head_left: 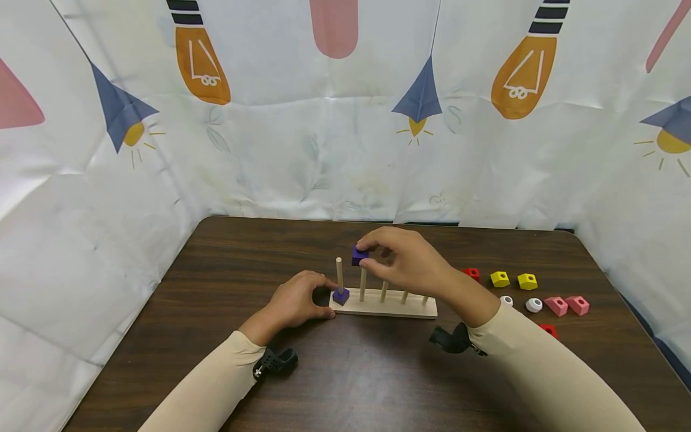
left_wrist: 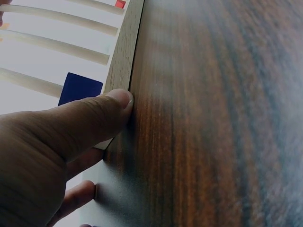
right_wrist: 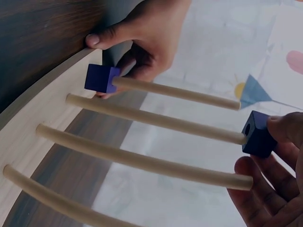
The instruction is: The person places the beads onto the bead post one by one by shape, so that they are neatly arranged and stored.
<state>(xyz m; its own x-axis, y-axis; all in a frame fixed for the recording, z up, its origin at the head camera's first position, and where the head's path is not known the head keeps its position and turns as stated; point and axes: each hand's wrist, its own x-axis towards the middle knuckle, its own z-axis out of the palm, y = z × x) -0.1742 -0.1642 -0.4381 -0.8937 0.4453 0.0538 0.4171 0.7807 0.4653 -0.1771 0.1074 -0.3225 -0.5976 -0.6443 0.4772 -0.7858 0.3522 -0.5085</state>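
A pale wooden peg board [head_left: 388, 306] with a row of upright pegs lies on the table. My left hand [head_left: 299, 299] grips its left end, thumb on the front edge, as the left wrist view also shows. One purple block [head_left: 341, 296] sits at the foot of the leftmost peg. Between thumb and fingers, my right hand [head_left: 407, 258] pinches a second purple block [right_wrist: 259, 134]. That block is at the top of the second peg [right_wrist: 161, 120], its hole facing the peg's tip.
To the right on the dark wooden table [head_left: 259, 240] lie two yellow blocks [head_left: 499, 279], two pink blocks [head_left: 577, 305], two white beads [head_left: 534, 305] and red blocks [head_left: 472, 273]. A patterned cloth [head_left: 324, 150] hangs behind the table.
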